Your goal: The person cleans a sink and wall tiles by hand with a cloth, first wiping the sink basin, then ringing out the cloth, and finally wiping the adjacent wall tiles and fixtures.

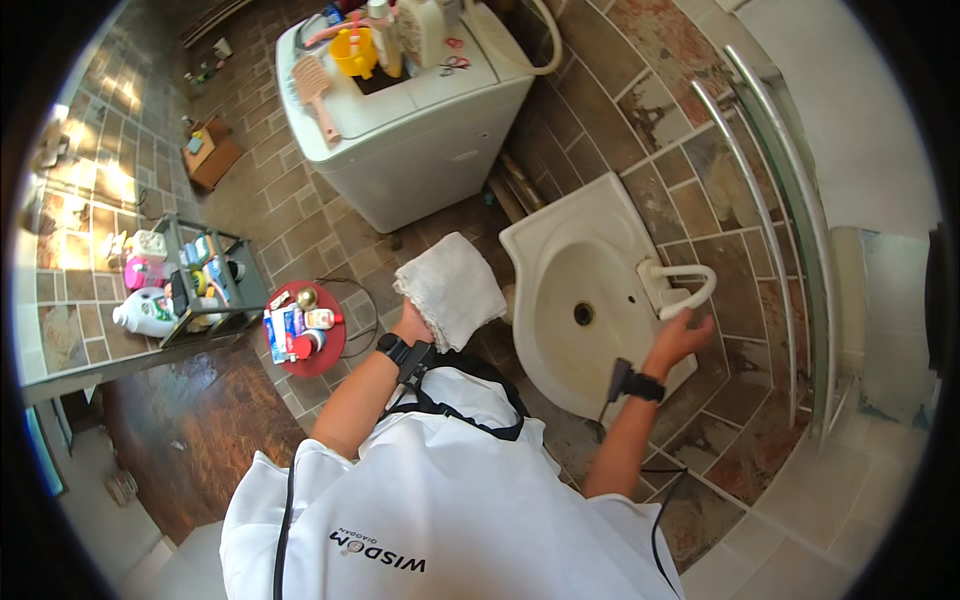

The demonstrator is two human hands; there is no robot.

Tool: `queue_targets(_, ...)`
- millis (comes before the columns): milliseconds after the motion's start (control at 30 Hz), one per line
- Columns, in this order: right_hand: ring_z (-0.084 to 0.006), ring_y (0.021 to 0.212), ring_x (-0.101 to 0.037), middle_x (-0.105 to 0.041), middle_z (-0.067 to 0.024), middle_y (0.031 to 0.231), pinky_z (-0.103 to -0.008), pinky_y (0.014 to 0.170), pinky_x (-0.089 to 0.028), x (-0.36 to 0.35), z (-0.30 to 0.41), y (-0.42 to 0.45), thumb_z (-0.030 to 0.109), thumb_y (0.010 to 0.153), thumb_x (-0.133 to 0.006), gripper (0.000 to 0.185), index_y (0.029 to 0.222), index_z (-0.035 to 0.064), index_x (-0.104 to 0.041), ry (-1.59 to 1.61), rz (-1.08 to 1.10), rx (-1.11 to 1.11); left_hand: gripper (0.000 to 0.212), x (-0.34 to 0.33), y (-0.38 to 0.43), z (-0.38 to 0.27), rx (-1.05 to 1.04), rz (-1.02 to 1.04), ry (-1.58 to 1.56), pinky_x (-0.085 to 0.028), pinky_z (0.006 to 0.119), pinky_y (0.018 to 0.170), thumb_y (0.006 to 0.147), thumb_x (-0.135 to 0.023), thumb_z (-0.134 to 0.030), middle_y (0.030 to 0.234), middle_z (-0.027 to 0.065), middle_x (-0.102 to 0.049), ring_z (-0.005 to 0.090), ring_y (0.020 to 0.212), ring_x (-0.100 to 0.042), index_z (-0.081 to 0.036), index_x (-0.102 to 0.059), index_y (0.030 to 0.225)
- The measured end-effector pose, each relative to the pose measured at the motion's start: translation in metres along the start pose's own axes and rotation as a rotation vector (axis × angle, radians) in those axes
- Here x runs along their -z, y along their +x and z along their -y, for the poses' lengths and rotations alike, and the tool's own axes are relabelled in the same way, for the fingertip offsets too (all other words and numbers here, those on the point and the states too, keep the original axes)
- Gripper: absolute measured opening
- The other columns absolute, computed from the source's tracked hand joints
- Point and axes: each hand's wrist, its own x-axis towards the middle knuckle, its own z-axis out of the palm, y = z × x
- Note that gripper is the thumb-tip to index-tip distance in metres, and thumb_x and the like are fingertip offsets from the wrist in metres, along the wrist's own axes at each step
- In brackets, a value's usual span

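My left hand [412,324] grips a folded white towel [454,289] from its near-left edge. The towel has a frayed, lacy border and covers most of my fingers. It is beside the left rim of a white ceramic washbasin [525,300]. On the basin's right side, my right hand [677,341] is next to the curved white faucet [694,283], with fingers spread and nothing in them. Whether the fingertips touch the faucet, I cannot tell. No water shows in the bowl, and the round drain [583,313] is visible.
A white washing machine [420,165] stands ahead, with a hairbrush [315,94], a yellow cup [354,51] and bottles on top. To the left are a red round stool [322,364] bearing toiletries and a grey shelf rack [251,274]. Metal rails [750,187] run along the right wall.
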Motion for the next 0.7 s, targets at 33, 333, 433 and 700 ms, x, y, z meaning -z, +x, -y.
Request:
queue_targets(33, -0.0308, 0.097, -0.053, -0.051, -0.0195, 0.107, -0.0403, 0.083, -0.044, -0.006, -0.012, 0.024, 0.028, 0.087, -0.055, 0.05, 0.12, -0.0074, -0.041, 0.183, 0.118, -0.189, 0.076, -0.002, -0.003, 0.0, -0.016, -0.025, 0.052, -0.028, 0.048, 0.106, 0.082, -0.036, -0.067, 0.136, 0.0093, -0.044, 0.0313, 0.123, -0.041, -0.012, -0.042, 0.133)
queue_targets(333, -0.0183, 0.052, -0.051, -0.051, -0.007, 0.068, -0.0321, 0.047, -0.046, -0.054, -0.029, 0.118, 0.031, 0.087, -0.048, 0.029, 0.085, 0.0023, -0.052, 0.343, 0.539, -0.63, 0.068, -0.005, -0.002, -0.006, 0.009, -0.069, -0.022, -0.034, 0.045, 0.102, 0.083, -0.041, -0.063, 0.128, 0.0083, -0.052, 0.0299, 0.116, -0.048, -0.011, -0.052, 0.126)
queue_targets(433, -0.0186, 0.054, -0.052, -0.052, -0.0079, 0.07, -0.0324, 0.048, -0.047, -0.064, -0.031, 0.104, 0.032, 0.087, -0.048, 0.03, 0.086, 0.0015, -0.052, 0.426, 0.434, -0.618, 0.069, 0.003, 0.002, -0.008, -0.005, -0.042, -0.034, -0.035, 0.045, 0.101, 0.084, -0.038, -0.064, 0.127, 0.0082, -0.053, 0.03, 0.115, -0.049, -0.011, -0.051, 0.126)
queue_targets(700, -0.0222, 0.06, -0.057, -0.057, -0.0132, 0.083, -0.0354, 0.049, -0.05, -0.05, -0.008, 0.091, 0.028, 0.089, -0.043, 0.034, 0.096, -0.005, -0.051, 0.416, 0.423, -0.592, 0.068, -0.042, -0.002, -0.016, 0.014, -0.087, 0.019, -0.035, 0.045, 0.101, 0.086, -0.035, -0.061, 0.128, 0.0095, -0.052, 0.0297, 0.116, -0.049, -0.01, -0.05, 0.127)
